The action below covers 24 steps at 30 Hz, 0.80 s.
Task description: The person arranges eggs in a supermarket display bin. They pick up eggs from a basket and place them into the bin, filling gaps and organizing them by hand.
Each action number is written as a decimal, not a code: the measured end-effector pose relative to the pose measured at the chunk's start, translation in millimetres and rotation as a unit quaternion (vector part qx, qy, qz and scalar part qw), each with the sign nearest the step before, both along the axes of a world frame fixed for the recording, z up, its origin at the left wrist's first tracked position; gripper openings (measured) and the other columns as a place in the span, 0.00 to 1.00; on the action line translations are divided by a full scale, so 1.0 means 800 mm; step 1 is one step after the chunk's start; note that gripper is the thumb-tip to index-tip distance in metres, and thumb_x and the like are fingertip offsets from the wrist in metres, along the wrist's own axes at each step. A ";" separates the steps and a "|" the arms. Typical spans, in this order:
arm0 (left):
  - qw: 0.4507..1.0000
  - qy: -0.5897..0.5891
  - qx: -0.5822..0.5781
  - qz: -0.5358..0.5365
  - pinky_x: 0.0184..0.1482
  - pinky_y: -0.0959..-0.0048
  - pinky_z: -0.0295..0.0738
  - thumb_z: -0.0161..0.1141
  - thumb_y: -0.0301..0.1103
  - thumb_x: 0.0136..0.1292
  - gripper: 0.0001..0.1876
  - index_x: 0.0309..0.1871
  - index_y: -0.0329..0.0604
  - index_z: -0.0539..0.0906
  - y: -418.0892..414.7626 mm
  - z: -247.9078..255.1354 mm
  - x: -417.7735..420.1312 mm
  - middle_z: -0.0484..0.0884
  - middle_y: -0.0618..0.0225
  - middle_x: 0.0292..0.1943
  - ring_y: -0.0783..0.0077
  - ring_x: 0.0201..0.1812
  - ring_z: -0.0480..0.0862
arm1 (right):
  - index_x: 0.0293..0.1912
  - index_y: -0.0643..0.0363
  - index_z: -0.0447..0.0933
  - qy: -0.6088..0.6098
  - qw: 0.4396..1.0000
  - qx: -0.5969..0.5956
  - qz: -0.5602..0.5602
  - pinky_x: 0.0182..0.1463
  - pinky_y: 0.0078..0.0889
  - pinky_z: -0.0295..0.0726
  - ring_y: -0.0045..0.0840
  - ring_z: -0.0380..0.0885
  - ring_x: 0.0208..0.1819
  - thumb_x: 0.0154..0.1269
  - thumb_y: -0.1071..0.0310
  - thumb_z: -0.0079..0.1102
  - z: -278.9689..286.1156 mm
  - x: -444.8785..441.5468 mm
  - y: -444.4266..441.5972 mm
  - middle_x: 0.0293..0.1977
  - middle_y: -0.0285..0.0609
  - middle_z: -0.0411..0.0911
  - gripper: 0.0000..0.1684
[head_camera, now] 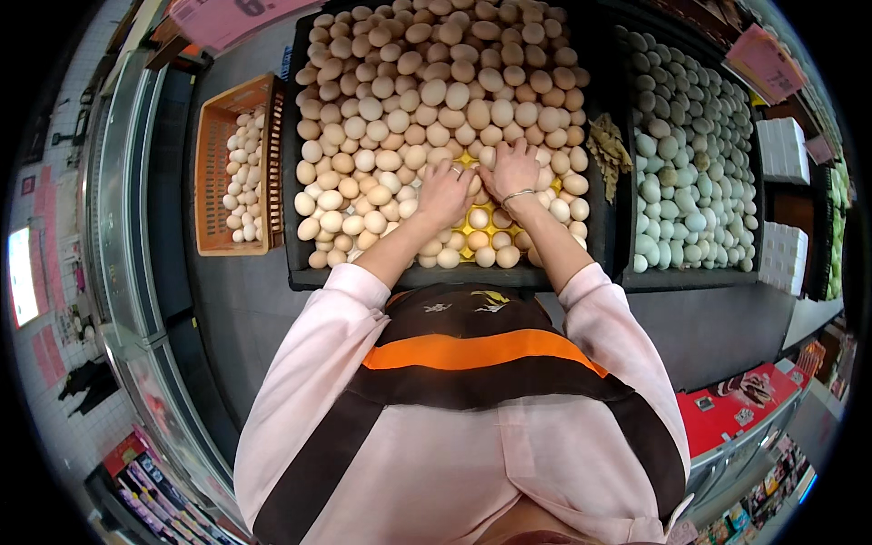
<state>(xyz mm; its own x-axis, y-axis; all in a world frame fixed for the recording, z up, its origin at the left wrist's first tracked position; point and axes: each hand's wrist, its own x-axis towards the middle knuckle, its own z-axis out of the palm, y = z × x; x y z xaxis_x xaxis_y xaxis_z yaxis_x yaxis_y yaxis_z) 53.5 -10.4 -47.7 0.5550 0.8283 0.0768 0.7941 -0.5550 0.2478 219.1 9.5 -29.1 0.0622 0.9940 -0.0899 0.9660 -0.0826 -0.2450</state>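
A large black-edged bin [436, 278] before me is heaped with brown and cream eggs [381, 160]. Among them, near the front, lies a yellow egg tray [466, 255] with eggs in some of its cups and other cups bare. My left hand [446, 193] reaches down over the tray's left side, fingers curled against the eggs; whether it grips one is hidden. Just right of it, my right hand [516, 173], with a bracelet at the wrist, has thumb and forefinger about a pale egg [487, 158]. Another egg [475, 185] sits between the two hands.
An orange plastic crate [235, 251] with smaller pale eggs stands left of the bin. To the right, a second bin holds bluish-green eggs [684, 197], with a crumpled brownish cloth or leaf [608, 151] between. White foam boxes [783, 255] stand beyond; a glass-fronted case [126, 204] runs along the left.
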 end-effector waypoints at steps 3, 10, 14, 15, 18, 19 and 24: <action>0.997 -0.059 -0.003 0.049 0.58 0.56 0.65 0.69 0.41 0.53 0.27 0.57 0.46 0.78 -0.012 0.015 -0.017 0.82 0.62 0.49 0.60 0.56 0.75 | 0.50 0.58 0.78 -0.012 1.000 0.001 -0.024 0.50 0.52 0.79 0.50 0.69 0.55 0.56 0.45 0.69 -0.006 -0.005 0.008 0.56 0.55 0.68 0.31; 0.961 -0.060 0.003 0.271 0.57 0.54 0.68 0.66 0.43 0.54 0.28 0.58 0.43 0.79 0.000 0.043 -0.123 0.84 0.57 0.47 0.55 0.54 0.78 | 0.48 0.60 0.79 -0.078 0.996 -0.011 -0.038 0.51 0.42 0.78 0.46 0.69 0.51 0.56 0.48 0.67 -0.010 -0.024 0.012 0.53 0.56 0.70 0.28; 0.953 -0.014 -0.003 0.301 0.55 0.55 0.69 0.67 0.43 0.53 0.26 0.56 0.44 0.81 0.022 0.050 -0.200 0.85 0.59 0.46 0.54 0.53 0.79 | 0.47 0.61 0.79 -0.068 0.996 -0.052 -0.041 0.50 0.42 0.82 0.48 0.69 0.54 0.55 0.49 0.69 -0.006 -0.025 0.017 0.53 0.53 0.68 0.28; 0.960 -0.015 0.003 0.280 0.55 0.55 0.69 0.68 0.43 0.53 0.26 0.56 0.45 0.81 0.025 0.038 -0.219 0.85 0.60 0.46 0.55 0.54 0.79 | 0.47 0.61 0.79 -0.056 0.996 -0.062 -0.038 0.50 0.43 0.83 0.49 0.69 0.54 0.55 0.49 0.69 -0.002 -0.026 0.018 0.54 0.53 0.68 0.28; 0.969 0.011 -0.024 0.245 0.55 0.54 0.68 0.69 0.42 0.53 0.26 0.56 0.50 0.81 0.033 0.033 -0.236 0.86 0.61 0.47 0.57 0.55 0.78 | 0.50 0.61 0.78 -0.053 0.994 -0.085 -0.052 0.51 0.44 0.84 0.50 0.68 0.57 0.56 0.50 0.69 0.005 -0.027 0.017 0.56 0.53 0.67 0.29; 0.970 0.026 -0.040 0.240 0.56 0.54 0.68 0.69 0.42 0.53 0.25 0.56 0.51 0.81 0.035 0.035 -0.239 0.86 0.62 0.48 0.57 0.56 0.78 | 0.51 0.62 0.78 -0.052 0.993 -0.091 -0.060 0.52 0.45 0.84 0.51 0.68 0.58 0.57 0.50 0.69 0.009 -0.028 0.015 0.57 0.54 0.67 0.29; 0.979 0.016 0.004 0.203 0.59 0.55 0.64 0.69 0.39 0.50 0.26 0.57 0.56 0.83 0.036 0.025 -0.251 0.84 0.63 0.48 0.59 0.55 0.77 | 0.53 0.63 0.77 -0.058 0.992 -0.099 -0.050 0.57 0.46 0.80 0.51 0.68 0.59 0.57 0.50 0.68 0.011 -0.030 0.014 0.57 0.57 0.68 0.32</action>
<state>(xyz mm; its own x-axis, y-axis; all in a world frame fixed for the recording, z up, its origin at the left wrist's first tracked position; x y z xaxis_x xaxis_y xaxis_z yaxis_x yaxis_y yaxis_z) -147.3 18.1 -27.7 0.1819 0.9807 0.0718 0.9570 -0.1933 0.2163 194.9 20.8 -20.5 0.1806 0.9460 -0.2693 0.9715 -0.2144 -0.1013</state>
